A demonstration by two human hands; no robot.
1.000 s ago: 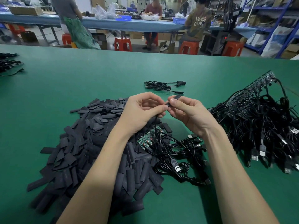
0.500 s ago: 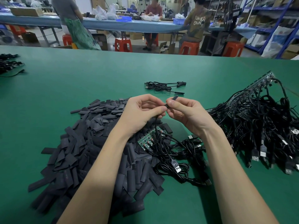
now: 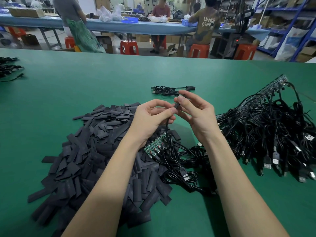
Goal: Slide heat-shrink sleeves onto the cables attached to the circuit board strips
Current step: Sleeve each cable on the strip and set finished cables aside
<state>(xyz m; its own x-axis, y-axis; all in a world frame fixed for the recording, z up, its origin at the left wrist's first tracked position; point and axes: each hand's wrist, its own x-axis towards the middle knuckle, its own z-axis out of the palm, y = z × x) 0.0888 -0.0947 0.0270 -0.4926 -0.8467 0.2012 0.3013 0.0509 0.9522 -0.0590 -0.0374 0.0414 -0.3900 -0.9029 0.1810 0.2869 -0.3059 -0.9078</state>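
Note:
My left hand (image 3: 152, 117) pinches a thin black cable (image 3: 167, 129) that rises from a green circuit board strip (image 3: 154, 145) lying below my wrists. My right hand (image 3: 196, 113) pinches a small black heat-shrink sleeve (image 3: 177, 105) at the cable's upper end, thumb on top and the other fingers spread. The sleeve's far end is hidden by my thumb. A large heap of flat black sleeves (image 3: 95, 151) covers the green table (image 3: 85, 82) to the left. More cables with USB plugs (image 3: 185, 176) coil beside the strip.
A big tangle of board strips with black cables (image 3: 273, 132) fills the right side. One coiled cable (image 3: 171, 90) lies just beyond my hands. Further cables (image 3: 8, 67) sit at the far left edge. People work at a blue table (image 3: 136, 26) behind.
My right hand has lifted a little and its fingers have spread, thumb now on top of the sleeve. My left hand keeps its pinch on the cable.

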